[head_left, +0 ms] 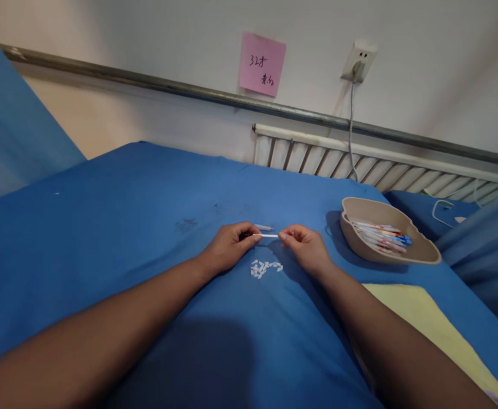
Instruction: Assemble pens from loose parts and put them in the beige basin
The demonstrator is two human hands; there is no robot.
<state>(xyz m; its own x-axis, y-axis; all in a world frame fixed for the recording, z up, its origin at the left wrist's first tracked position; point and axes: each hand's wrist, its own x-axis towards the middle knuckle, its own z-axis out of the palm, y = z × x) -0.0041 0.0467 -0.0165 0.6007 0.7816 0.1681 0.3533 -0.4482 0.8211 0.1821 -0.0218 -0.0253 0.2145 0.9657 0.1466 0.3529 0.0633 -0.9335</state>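
Note:
A thin white stick (269, 236), perhaps a pen part, stretches level between my two hands just above the blue cloth. My left hand (231, 244) pinches its left end between thumb and fingers. The right end is pinched by my right hand (303, 244). Behind the stick, a pale pen-like piece (263, 227) lies on the cloth, partly hidden by my left hand. Closer to me, between my wrists, is a loose cluster of small white pieces (260, 269); their kind is too small to make out.
To the right stands a beige basin (422, 250) holding several pens (383, 236). A yellow sheet (428, 318) lies beyond my right forearm. The blue cloth (104, 227) covers the surface up to a radiator (317, 159). A cord (351, 125) hangs from the wall socket (360, 59).

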